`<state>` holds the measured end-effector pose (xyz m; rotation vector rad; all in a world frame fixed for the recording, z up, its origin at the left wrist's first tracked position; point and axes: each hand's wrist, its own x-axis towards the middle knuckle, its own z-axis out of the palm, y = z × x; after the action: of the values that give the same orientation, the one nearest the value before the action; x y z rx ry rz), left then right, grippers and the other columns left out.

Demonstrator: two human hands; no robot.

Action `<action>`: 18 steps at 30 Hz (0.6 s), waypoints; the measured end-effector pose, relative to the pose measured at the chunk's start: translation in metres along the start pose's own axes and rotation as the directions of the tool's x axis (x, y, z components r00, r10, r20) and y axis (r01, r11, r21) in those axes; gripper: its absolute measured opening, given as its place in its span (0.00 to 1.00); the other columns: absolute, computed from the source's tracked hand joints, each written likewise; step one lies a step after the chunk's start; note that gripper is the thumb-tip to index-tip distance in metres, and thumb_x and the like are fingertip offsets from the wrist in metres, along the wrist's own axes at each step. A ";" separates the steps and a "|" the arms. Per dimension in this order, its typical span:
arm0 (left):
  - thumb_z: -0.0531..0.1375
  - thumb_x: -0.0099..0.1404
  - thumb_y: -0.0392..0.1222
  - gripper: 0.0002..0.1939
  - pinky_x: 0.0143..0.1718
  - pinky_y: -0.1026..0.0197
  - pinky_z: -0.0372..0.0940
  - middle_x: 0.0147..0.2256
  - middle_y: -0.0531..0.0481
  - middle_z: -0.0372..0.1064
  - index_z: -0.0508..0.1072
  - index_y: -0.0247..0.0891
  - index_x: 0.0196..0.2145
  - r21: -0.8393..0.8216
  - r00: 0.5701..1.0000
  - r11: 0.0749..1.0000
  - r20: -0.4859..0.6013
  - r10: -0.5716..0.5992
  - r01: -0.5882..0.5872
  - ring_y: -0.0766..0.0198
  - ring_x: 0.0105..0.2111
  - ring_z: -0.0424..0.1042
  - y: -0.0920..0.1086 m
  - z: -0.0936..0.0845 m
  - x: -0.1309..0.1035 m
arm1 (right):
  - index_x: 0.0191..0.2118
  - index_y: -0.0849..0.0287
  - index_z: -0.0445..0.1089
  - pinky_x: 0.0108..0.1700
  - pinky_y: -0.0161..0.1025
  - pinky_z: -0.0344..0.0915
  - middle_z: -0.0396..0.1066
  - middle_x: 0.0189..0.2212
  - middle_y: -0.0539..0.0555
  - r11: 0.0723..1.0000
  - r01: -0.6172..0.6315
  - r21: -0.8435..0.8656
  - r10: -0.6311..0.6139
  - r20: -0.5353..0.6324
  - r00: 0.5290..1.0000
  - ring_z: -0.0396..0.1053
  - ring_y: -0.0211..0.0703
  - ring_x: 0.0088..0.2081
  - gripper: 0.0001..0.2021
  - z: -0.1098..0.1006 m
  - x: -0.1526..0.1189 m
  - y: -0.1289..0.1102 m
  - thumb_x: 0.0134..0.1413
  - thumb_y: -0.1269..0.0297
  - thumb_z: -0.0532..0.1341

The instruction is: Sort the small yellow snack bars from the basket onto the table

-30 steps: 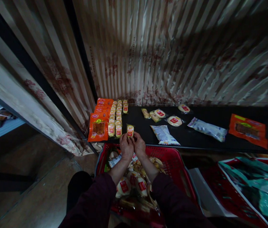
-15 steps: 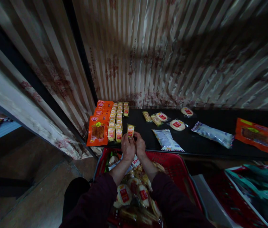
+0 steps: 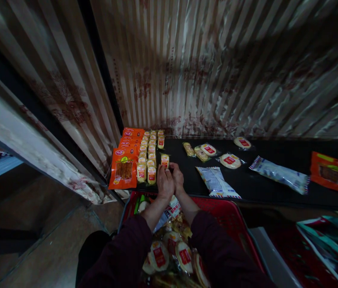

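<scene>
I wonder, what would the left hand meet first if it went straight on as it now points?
The small pack right at the fingers of the left hand. Beyond it, the short row looks next, though depth is unclear.

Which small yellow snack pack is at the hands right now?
The pack at the fingertips of the left hand and right hand; the other small yellow packs on the shelf touch neither hand.

Dim — edges stretched, lower right perhaps blurred.
</scene>
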<state>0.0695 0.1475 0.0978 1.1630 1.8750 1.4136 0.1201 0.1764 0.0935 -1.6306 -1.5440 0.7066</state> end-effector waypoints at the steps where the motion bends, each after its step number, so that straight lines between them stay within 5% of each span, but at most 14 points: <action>1: 0.47 0.66 0.39 0.19 0.63 0.53 0.50 0.57 0.34 0.62 0.69 0.30 0.50 -0.008 1.000 1.000 -0.005 -0.004 0.004 0.56 0.60 0.59 0.000 0.002 0.003 | 0.43 0.55 0.66 0.37 0.37 0.65 0.75 0.35 0.53 1.000 0.007 0.017 -0.007 -0.003 1.000 0.72 0.43 0.35 0.12 0.001 0.003 0.000 0.50 0.66 0.58; 11: 0.49 0.65 0.37 0.17 0.63 0.52 0.50 0.57 0.36 0.61 0.69 0.32 0.49 -0.012 0.999 1.000 -0.041 0.007 -0.008 0.56 0.61 0.57 -0.006 0.022 0.033 | 0.41 0.54 0.64 0.42 0.39 0.66 0.74 0.36 0.53 0.996 0.015 0.088 -0.017 0.020 1.000 0.72 0.45 0.39 0.11 0.011 0.032 -0.003 0.49 0.67 0.57; 18: 0.54 0.64 0.37 0.12 0.61 0.49 0.53 0.48 0.41 0.70 0.72 0.38 0.44 -0.097 0.990 0.986 0.022 0.136 -0.133 0.53 0.60 0.58 -0.007 0.022 0.047 | 0.42 0.54 0.65 0.43 0.40 0.66 0.74 0.37 0.54 0.991 0.038 0.128 -0.043 0.031 0.999 0.72 0.46 0.41 0.12 0.023 0.049 0.002 0.49 0.66 0.57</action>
<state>0.0620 0.1987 0.0886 1.2760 1.7171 1.5336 0.1086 0.2287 0.0845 -1.4966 -1.5199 0.7977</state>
